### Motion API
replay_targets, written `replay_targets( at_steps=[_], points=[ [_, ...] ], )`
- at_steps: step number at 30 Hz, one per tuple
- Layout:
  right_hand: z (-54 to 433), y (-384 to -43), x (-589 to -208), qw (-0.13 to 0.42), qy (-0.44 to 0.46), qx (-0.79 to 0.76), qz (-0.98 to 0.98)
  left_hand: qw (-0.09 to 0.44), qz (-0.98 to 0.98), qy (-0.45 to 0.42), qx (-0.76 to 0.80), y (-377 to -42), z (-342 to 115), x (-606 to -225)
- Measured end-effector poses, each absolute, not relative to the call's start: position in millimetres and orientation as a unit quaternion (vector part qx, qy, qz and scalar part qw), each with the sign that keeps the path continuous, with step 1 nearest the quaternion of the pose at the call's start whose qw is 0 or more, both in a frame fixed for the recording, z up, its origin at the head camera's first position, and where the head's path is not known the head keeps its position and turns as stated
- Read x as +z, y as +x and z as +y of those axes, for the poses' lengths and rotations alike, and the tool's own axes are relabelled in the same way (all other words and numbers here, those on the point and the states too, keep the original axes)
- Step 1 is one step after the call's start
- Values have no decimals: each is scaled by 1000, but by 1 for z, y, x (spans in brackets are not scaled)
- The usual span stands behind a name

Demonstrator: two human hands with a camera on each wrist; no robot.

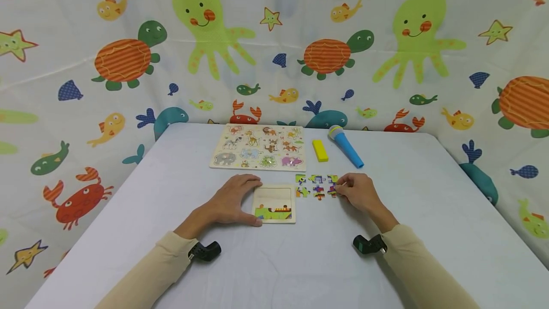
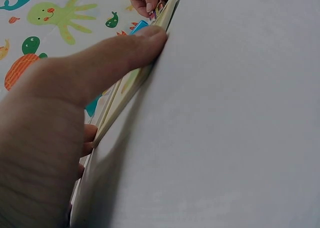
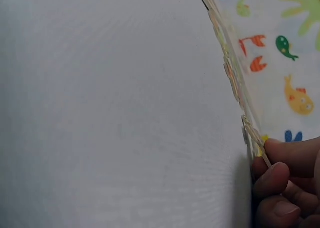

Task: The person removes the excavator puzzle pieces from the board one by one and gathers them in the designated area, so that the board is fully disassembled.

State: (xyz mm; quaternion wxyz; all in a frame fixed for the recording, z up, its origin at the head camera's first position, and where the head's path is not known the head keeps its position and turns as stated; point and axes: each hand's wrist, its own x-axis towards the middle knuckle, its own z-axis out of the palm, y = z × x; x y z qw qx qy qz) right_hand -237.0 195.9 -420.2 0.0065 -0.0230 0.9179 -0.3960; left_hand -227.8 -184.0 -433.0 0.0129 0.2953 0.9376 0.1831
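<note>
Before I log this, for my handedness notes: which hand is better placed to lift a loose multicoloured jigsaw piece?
Right hand, probably: it seems to pinch a rightmost piece; the left hand holds the square wooden tray.

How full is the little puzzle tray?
Partly full: joined pieces cover the bottom of the puzzle tray, but bare wood shows above them. Loose pieces lie to its right.

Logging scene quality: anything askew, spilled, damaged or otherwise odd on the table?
Nothing stands out. The loose pieces lie in two rows beside the partly filled frame; no spill or damage visible. The mic lies at a slant beside the block, but that hardly looks odd.
</note>
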Motion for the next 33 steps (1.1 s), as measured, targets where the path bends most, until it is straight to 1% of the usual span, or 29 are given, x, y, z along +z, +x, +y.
replay_targets(
  at_steps=[6, 13, 17, 21, 27, 33],
  points=[
    [197, -238, -417, 14, -19, -397, 917, 7, 937, 298, 181, -229, -184, -433],
    [197, -241, -410, 55, 7, -380, 923, 8, 939, 295, 178, -229, -184, -433],
    [198, -245, -407, 68, 24, -369, 927, 9, 939, 294, 178, -229, -184, -432],
    [199, -247, -408, 72, 25, -357, 931, 12, 939, 294, 179, -228, -184, -431],
    [200, -246, -412, 63, 14, -336, 940, 13, 939, 293, 179, -228, -184, -430],
    [199, -243, -414, 67, 14, -349, 935, 15, 939, 292, 181, -228, -184, -433]
  ],
)
